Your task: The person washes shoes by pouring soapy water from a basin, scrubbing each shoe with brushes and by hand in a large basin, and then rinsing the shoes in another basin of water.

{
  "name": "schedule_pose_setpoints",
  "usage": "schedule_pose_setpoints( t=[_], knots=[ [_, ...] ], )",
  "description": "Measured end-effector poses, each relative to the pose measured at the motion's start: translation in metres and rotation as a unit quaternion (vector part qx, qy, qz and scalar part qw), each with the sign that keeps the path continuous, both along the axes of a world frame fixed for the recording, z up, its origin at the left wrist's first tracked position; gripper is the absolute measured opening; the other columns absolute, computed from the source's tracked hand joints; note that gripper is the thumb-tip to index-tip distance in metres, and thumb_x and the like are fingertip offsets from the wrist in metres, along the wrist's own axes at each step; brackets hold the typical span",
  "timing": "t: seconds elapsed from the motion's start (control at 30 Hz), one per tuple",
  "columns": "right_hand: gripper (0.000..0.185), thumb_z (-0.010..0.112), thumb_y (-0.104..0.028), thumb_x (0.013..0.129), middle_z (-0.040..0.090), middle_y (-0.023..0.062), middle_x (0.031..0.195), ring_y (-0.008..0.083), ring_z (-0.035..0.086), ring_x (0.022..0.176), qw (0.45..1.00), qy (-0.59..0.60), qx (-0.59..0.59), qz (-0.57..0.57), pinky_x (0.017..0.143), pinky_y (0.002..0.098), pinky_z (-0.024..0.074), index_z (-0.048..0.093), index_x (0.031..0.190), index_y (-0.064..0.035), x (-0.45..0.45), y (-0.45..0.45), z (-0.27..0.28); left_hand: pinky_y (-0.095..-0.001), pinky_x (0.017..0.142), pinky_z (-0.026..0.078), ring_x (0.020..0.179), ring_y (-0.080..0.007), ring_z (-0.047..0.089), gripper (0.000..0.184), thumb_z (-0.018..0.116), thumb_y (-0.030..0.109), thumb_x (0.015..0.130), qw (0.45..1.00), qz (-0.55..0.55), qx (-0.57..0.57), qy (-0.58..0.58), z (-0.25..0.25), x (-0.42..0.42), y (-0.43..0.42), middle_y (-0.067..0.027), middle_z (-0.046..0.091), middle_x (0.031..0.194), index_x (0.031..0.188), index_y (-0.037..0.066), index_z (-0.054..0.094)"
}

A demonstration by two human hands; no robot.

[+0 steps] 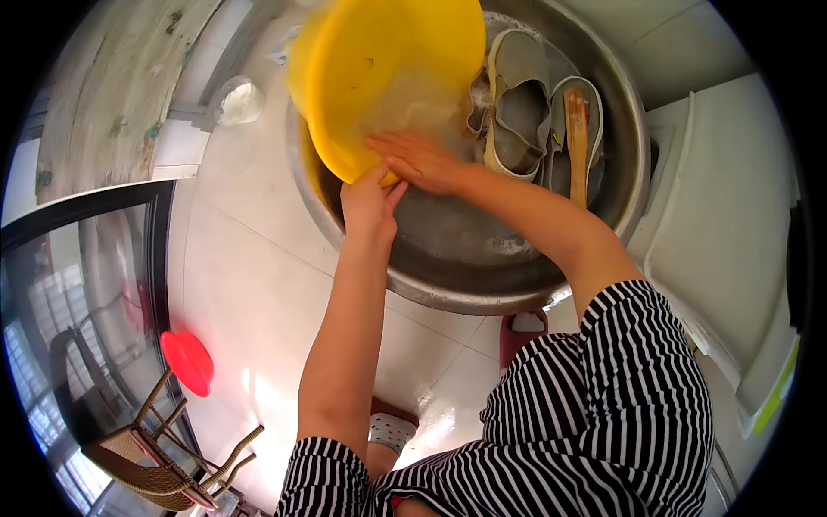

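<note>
- Metal tub [482, 302]: landmark, standing on the tiled floor [250, 233]
- Yellow basin [345, 95]: tilted over the far-left part of the metal tub, with cloudy water [422, 95] inside
- Left hand [369, 207]: above the left side of the metal tub, clamped on the near rim of the yellow basin
- Right hand [418, 162]: above the metal tub, over the yellow basin's near rim; fingers extended, closed on nothing; contact with the inner wall cannot be told
- Pale shoes [521, 73]: inside the metal tub, right side, wooden strip [575, 129] at the right-hand shoe
- Red bowl [188, 364]: well left of the metal tub
</note>
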State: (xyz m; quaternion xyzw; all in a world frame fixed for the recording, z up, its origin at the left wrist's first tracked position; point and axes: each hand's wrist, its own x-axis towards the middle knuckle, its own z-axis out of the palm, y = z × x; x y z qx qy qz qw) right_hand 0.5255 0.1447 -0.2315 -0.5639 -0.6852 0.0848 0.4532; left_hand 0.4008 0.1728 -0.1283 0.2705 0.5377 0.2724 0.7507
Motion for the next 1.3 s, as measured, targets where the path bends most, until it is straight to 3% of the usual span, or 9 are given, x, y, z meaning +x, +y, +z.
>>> schedule_pose_setpoints(
  t=[0.23, 0.3, 0.43, 0.53, 0.8, 0.87, 0.97, 1.13, 1.3],
  knots=[
    [0.040, 0.034, -0.030, 0.097, 0.057, 0.0164, 0.120, 0.0308, 0.056, 0.109, 0.877, 0.390, -0.280, 0.025, 0.096, 0.0431, 0.0423, 0.052, 0.119, -0.0023, 0.040, -0.012, 0.071, -0.0299, 0.069, 0.055, 0.088, -0.0205, 0.062, 0.036, 0.050, -0.002, 0.084, 0.938, -0.003, 0.295, 0.183, 0.022, -0.005, 0.004, -0.0117, 0.060, 0.105, 0.120, -0.003, 0.053],
    [0.040, 0.033, -0.027, 0.097, 0.058, 0.0155, 0.117, 0.0289, 0.056, 0.110, 0.535, 0.837, -0.094, 0.061, 0.094, 0.0423, 0.0446, 0.049, 0.120, 0.0015, 0.059, -0.019, 0.109, -0.0279, 0.071, 0.050, 0.079, -0.0164, 0.065, 0.037, 0.051, -0.001, 0.084, 0.854, 0.024, 0.451, 0.259, 0.029, -0.011, 0.008, -0.0118, 0.069, 0.094, 0.121, 0.003, 0.059],
    [0.038, 0.027, -0.020, 0.097, 0.057, 0.0188, 0.119, 0.0305, 0.054, 0.113, 0.340, 0.902, 0.062, 0.259, 0.100, 0.0456, 0.0411, 0.045, 0.121, 0.0035, 0.115, -0.046, 0.077, -0.0271, 0.075, 0.050, 0.088, -0.0198, 0.067, 0.047, 0.054, -0.001, 0.087, 0.735, 0.014, 0.596, 0.323, 0.031, -0.021, 0.005, -0.0135, 0.065, 0.112, 0.132, 0.013, 0.051],
    [0.037, 0.028, -0.017, 0.097, 0.056, 0.0197, 0.120, 0.0330, 0.054, 0.114, 0.448, 0.877, -0.058, -0.166, 0.101, 0.0477, 0.0397, 0.044, 0.123, 0.0044, 0.109, -0.067, 0.129, -0.0267, 0.084, 0.047, 0.103, -0.0204, 0.062, 0.047, 0.054, -0.001, 0.088, 0.757, -0.015, 0.585, 0.291, 0.040, -0.031, -0.002, -0.0115, 0.060, 0.122, 0.133, 0.009, 0.049],
    [0.031, 0.041, -0.020, 0.098, 0.060, 0.0153, 0.114, 0.0274, 0.062, 0.100, 0.518, 0.807, -0.188, -0.214, 0.084, 0.0390, 0.0518, 0.051, 0.120, -0.0006, 0.054, -0.091, 0.114, -0.0344, 0.102, 0.039, 0.121, -0.0271, 0.049, 0.040, 0.047, 0.013, 0.095, 0.834, 0.016, 0.531, 0.148, 0.047, -0.053, 0.025, -0.0135, 0.048, 0.135, 0.134, 0.008, 0.047],
    [0.031, 0.042, -0.020, 0.098, 0.061, 0.0137, 0.113, 0.0254, 0.061, 0.100, 0.576, 0.775, -0.151, -0.212, 0.083, 0.0374, 0.0514, 0.051, 0.121, -0.0028, 0.037, -0.100, 0.095, -0.0359, 0.105, 0.034, 0.124, -0.0268, 0.045, 0.043, 0.041, 0.023, 0.099, 0.965, 0.171, 0.094, -0.175, 0.084, -0.057, 0.026, -0.0147, 0.041, 0.140, 0.137, 0.004, 0.040],
    [0.030, 0.044, -0.020, 0.097, 0.062, 0.0109, 0.109, 0.0234, 0.060, 0.101, 0.569, 0.802, -0.090, -0.156, 0.084, 0.0353, 0.0494, 0.052, 0.122, -0.0052, 0.024, -0.113, 0.054, -0.0383, 0.100, 0.040, 0.119, -0.0236, 0.050, 0.044, 0.036, 0.029, 0.100, 0.952, -0.022, 0.064, -0.298, 0.107, -0.075, 0.022, -0.0125, 0.052, 0.128, 0.135, 0.001, 0.039],
    [0.039, 0.040, -0.028, 0.097, 0.059, 0.0122, 0.121, 0.0289, 0.055, 0.111, 0.816, 0.472, -0.285, -0.173, 0.090, 0.0378, 0.0451, 0.052, 0.122, -0.0020, 0.004, -0.126, 0.041, -0.0366, 0.098, 0.043, 0.114, -0.0227, 0.053, 0.040, 0.035, 0.027, 0.101, 0.976, -0.053, 0.179, -0.116, 0.110, -0.084, 0.029, -0.0111, 0.054, 0.125, 0.130, 0.000, 0.042],
    [0.051, 0.040, -0.044, 0.094, 0.061, 0.0095, 0.117, 0.0289, 0.057, 0.106, 0.875, 0.160, -0.406, -0.209, 0.093, 0.0424, 0.0422, 0.052, 0.126, -0.0047, 0.013, -0.113, -0.044, -0.0342, 0.096, 0.044, 0.112, -0.0210, 0.055, 0.038, 0.036, 0.024, 0.101, 0.975, -0.007, 0.217, -0.058, 0.120, -0.087, 0.033, -0.0108, 0.055, 0.124, 0.129, 0.000, 0.044]
  ],
)
